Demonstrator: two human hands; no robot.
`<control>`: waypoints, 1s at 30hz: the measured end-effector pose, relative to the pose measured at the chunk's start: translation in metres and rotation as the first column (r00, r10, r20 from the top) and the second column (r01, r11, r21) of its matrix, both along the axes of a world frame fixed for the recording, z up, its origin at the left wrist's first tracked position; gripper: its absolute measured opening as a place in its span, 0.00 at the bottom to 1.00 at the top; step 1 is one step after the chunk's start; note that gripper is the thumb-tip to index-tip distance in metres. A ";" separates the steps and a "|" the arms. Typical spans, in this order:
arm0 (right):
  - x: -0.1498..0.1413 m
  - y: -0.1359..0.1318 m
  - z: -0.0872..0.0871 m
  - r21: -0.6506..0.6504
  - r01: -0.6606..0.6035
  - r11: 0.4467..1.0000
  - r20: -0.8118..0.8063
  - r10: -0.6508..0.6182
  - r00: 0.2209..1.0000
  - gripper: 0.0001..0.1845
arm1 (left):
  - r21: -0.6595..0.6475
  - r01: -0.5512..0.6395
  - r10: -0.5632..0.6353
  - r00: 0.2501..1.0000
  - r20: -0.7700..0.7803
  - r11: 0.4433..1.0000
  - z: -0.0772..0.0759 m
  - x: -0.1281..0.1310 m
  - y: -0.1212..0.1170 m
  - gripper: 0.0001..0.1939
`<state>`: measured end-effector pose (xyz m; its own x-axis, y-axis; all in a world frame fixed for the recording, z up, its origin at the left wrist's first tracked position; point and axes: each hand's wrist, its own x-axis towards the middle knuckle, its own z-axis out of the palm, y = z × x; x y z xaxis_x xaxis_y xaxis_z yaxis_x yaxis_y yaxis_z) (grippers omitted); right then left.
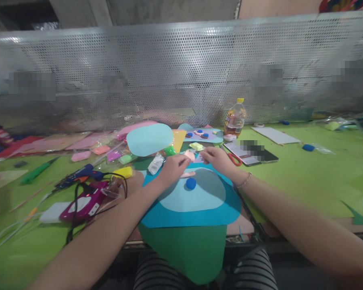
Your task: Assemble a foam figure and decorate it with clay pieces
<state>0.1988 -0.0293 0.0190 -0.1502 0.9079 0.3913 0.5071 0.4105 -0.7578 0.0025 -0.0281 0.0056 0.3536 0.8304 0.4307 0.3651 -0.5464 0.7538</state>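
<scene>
My left hand is closed in a pinch at a pale pink lump of modelling clay, which looks wrapped in clear film. Just to its right, my right hand has its fingertips pressed together; whatever they hold is too small to make out. Below both hands lies a blue paper sheet with a light blue rounded paper shape on it. A dark blue clay ball and a thin pale pink clay strip rest on the light blue shape. Green paper hangs over the table edge.
At left are a glue gun, a magenta device with cables, and a green cutter. Clay packets lie beyond. Red-handled scissors, a phone and a bottle stand or lie right. A perforated metal panel rises behind.
</scene>
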 end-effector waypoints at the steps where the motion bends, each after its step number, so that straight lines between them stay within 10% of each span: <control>1: 0.004 0.003 -0.001 -0.013 0.044 0.999 -0.048 -0.045 0.998 0.15 | -0.004 -0.039 0.039 0.999 -0.006 0.999 -0.001 -0.002 0.004 0.11; 12: -0.004 -0.005 0.004 -0.272 -0.118 0.955 -0.400 -0.001 0.917 0.06 | -0.213 0.003 0.026 0.991 0.132 0.977 -0.014 -0.007 0.023 0.23; 25: 0.006 0.002 -0.006 -0.152 -0.091 0.984 -0.179 0.063 0.982 0.10 | -0.296 0.087 -0.050 0.990 0.130 0.951 -0.002 -0.003 0.003 0.11; 30: 0.004 0.002 -0.006 -0.165 -0.134 0.977 -0.167 0.106 0.980 0.12 | -0.138 0.046 -0.046 0.999 0.000 0.989 -0.003 -0.006 0.008 0.16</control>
